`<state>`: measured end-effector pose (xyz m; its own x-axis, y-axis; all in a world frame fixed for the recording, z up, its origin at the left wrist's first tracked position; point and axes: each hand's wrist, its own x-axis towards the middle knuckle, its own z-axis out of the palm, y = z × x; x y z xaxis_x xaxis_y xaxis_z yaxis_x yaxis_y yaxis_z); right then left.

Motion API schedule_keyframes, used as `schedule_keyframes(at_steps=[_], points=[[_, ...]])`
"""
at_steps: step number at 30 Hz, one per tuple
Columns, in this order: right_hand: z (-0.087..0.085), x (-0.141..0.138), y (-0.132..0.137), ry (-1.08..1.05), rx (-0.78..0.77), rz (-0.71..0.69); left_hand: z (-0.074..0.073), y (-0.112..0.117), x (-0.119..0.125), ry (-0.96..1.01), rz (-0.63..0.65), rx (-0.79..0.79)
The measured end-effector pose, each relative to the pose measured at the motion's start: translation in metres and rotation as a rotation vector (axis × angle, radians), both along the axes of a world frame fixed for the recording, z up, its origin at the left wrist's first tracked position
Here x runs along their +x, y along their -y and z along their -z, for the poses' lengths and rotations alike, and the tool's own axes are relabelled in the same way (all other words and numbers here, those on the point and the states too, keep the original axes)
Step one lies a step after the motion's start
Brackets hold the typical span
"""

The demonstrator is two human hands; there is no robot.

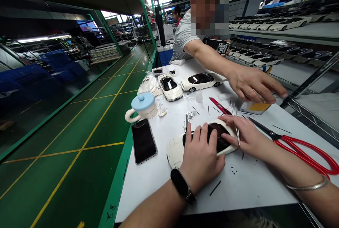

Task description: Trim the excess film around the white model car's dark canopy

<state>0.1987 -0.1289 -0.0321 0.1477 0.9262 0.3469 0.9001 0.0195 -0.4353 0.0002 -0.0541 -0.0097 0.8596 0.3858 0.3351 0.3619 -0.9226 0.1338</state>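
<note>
A white model car (pixel 177 147) with a dark roof and windows lies on the white table in front of me. My left hand (pixel 200 150) grips it from above, fingers spread over the roof and thumb along the near side. At the car's right end, my right hand (pixel 242 134) touches the body and dark roof with its fingertips. Slim metal tweezers (pixel 237 130) are tucked between the fingers of that hand, pointing away from me. Parts of the car are hidden under both hands. Red-handled scissors (pixel 291 143) lie beside my right forearm.
Beyond are two more white model cars (pixel 169 86), a red cutter knife (pixel 220 105) and black strips. A phone (pixel 143 140) and lidded mug (pixel 143 106) stand left. A co-worker's hand (pixel 256 83) reaches over a small clear box (pixel 254 107). Shelves (pixel 293 31) hold several cars.
</note>
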Motion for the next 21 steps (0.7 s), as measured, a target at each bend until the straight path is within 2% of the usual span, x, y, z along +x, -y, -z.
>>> schedule_keyframes(at_steps=[7, 13, 16, 19, 21], points=[[0.0, 0.001, -0.001, 0.011, 0.019, -0.024, 0.002, 0.004, 0.003, 0.038, -0.016, 0.034], [-0.014, 0.006, -0.008, 0.042, -0.067, -0.067, 0.0, 0.0, 0.002, 0.031, -0.01, -0.005], [-0.015, 0.007, -0.011, 0.031, -0.107, -0.077, -0.001, 0.0, 0.0, 0.022, -0.002, -0.034], [-0.012, 0.01, -0.003, 0.071, -0.115, -0.051, -0.002, 0.001, -0.001, 0.03, 0.007, -0.063], [-0.009, 0.011, 0.011, 0.106, -0.104, -0.016, -0.003, 0.002, -0.002, 0.029, 0.057, -0.078]])
